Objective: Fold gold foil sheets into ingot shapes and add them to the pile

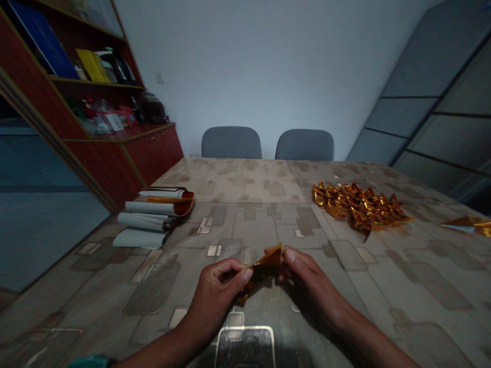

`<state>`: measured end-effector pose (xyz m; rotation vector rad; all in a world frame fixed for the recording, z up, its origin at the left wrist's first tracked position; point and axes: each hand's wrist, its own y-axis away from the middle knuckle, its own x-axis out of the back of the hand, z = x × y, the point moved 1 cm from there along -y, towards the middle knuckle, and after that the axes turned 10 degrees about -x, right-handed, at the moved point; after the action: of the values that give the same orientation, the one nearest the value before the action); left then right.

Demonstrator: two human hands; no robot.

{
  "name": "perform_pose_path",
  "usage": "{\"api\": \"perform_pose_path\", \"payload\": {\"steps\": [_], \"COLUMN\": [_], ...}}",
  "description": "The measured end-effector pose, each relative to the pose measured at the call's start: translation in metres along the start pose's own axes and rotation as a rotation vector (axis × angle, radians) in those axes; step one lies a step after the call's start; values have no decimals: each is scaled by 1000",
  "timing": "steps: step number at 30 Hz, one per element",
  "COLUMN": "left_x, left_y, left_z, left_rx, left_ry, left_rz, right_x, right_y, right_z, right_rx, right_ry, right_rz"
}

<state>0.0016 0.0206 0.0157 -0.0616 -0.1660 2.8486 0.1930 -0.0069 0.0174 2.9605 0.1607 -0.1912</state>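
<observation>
A small sheet of shiny gold foil paper (264, 266), partly folded, is held just above the table between both hands. My left hand (215, 296) pinches its lower left part with thumb and curled fingers. My right hand (307, 281) grips its right edge, fingers closed round it. Both hands hover near the table's front edge.
A heap of several folded gold foil pieces (358, 207) lies at the right middle of the patterned table (249, 204). Rolled white sheets with gold inside (153, 214) lie at the left. Another gold piece (470, 224) sits far right. Two grey chairs (268, 143) stand behind; a red cabinet (126, 153) is left.
</observation>
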Motion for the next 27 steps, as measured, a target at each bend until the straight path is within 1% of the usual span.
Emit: {"api": "perform_pose_path", "payload": {"steps": [2, 5, 8, 10, 14, 17, 18, 20, 21, 24, 27], "left_x": [-1, -5, -7, -6, -4, -2, -2, -1, -1, -1, -1], "left_y": [2, 6, 7, 6, 6, 6, 6, 6, 5, 5, 5], "left_z": [2, 3, 0, -3, -4, -1, 1, 1, 0, -7, -14], "left_rx": [-50, -169, -219, -184, -20, 39, 58, 97, 111, 114, 110], "left_ry": [-82, -251, -312, -264, -113, -18, -2, 21, 34, 81, 87], "left_rz": [-66, -157, -177, -149, -127, -77, -50, 4, 25, 26, -15], "right_x": [0, -2, -1, 2, 11, 16, 16, 12, 9, -4, -9], "right_y": [2, 2, 0, -2, -4, -3, -2, 1, 2, 2, -1], "right_z": [-4, -6, -4, -1, -2, -8, -10, -12, -11, -3, 6], "right_rx": [4, -17, -35, -49, -80, -45, -8, -11, -35, -65, -72], "right_ry": [23, 67, 95, 75, -23, -91, -121, -163, -157, -25, -7], "right_rz": [-20, -50, -41, 12, 137, 243, 284, 206, 120, -77, -81]}}
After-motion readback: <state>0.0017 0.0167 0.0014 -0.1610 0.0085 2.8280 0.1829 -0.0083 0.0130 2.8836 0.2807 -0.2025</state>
